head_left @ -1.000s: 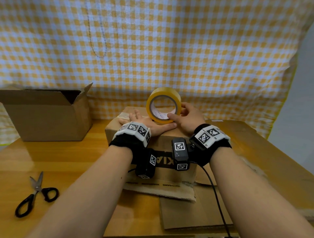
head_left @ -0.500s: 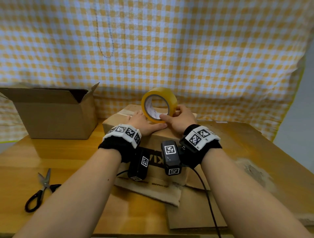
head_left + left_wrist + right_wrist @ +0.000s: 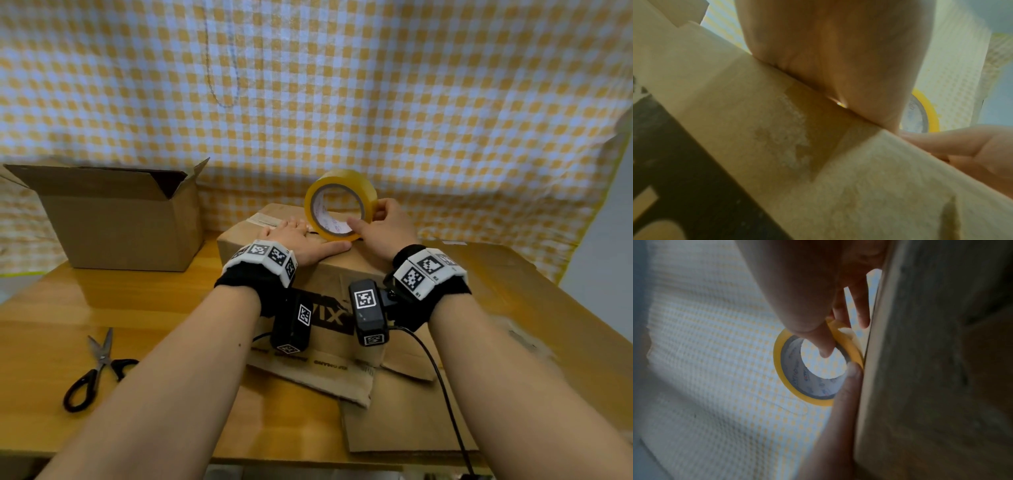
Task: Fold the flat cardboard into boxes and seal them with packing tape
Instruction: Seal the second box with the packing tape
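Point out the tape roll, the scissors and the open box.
tape roll (image 3: 310, 205), head view, yellow outer band, left edge.
scissors (image 3: 82, 389), head view, black handle loop.
open box (image 3: 120, 233), head view, front wall.

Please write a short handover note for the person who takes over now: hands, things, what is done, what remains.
Left hand: flat, pressing on top of the closed box.
Right hand: holds the tape roll upright on the box top.
Done: box folded, taping begun. An open box stands at the back left.
Left: finish the tape strip, cut it with the scissors, fold the flat cardboard.
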